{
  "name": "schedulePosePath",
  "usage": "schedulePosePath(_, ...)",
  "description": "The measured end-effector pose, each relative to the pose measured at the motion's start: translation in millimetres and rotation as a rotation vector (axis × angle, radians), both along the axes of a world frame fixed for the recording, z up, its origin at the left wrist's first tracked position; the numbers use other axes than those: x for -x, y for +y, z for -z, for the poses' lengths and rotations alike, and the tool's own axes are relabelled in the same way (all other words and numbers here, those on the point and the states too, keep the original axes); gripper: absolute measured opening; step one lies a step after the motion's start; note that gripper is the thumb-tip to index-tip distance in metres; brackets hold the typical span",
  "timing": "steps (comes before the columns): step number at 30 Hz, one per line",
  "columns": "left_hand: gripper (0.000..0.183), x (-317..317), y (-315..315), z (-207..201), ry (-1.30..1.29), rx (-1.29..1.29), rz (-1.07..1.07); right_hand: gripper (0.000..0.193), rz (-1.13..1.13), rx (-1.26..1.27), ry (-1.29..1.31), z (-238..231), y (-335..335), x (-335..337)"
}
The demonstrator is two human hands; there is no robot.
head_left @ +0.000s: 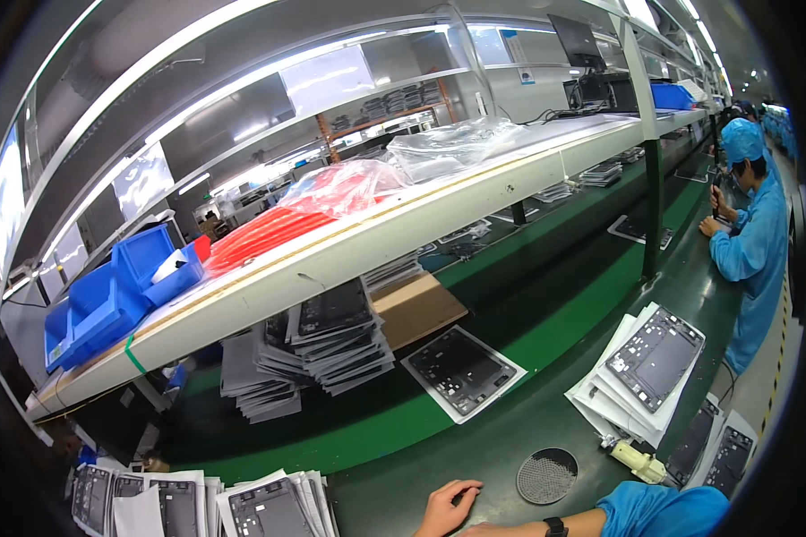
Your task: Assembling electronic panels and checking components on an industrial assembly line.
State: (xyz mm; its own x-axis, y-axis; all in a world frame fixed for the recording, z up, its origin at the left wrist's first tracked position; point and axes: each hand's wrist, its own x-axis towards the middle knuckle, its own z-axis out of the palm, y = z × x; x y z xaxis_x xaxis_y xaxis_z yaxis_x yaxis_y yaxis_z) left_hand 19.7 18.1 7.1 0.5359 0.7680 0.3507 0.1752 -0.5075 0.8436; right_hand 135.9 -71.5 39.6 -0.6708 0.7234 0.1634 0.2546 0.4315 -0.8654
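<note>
At bottom edge, one hand (pixel 448 508) rests, forearm cut off.

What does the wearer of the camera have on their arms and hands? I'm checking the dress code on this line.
Only one arm shows, along the lower edge. Which arm it is cannot be told. The hand is bare, with no glove on the fingers. A black wristband or watch sits at the wrist, and behind it a loose bright blue sleeve covers the forearm. No second hand is in view.
</note>
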Motion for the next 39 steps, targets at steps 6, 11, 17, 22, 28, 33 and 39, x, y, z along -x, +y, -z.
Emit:
schedulePosePath(6,0.017,20,24,21,-0.348,0.434,-0.047,0.032,0.382,-0.365,-0.214,-66,-3,-26)
schedulePosePath(11,0.024,13,63,9,-0.421,0.350,-0.257,0.023,0.483,0.058,0.235,-150,33,-111)
schedulePosePath(17,0.027,4,88,-48,-0.558,0.549,-0.376,0.014,0.779,-0.198,0.413,-203,37,-166)
schedulePosePath(22,0.057,-11,159,-13,-0.575,0.799,-0.555,0.021,1.007,-0.203,0.009,-115,131,-194)
schedulePosePath(28,0.043,-29,211,-3,-0.226,0.996,-0.399,0.041,1.239,0.082,-0.458,11,224,-203)
schedulePosePath(33,0.007,-35,215,-4,-0.159,0.999,-0.448,0.031,1.225,0.278,-0.445,11,252,-184)
schedulePosePath(39,0.008,-33,213,-4,-0.037,0.999,-0.450,0.036,1.095,0.397,-0.385,21,247,-191)
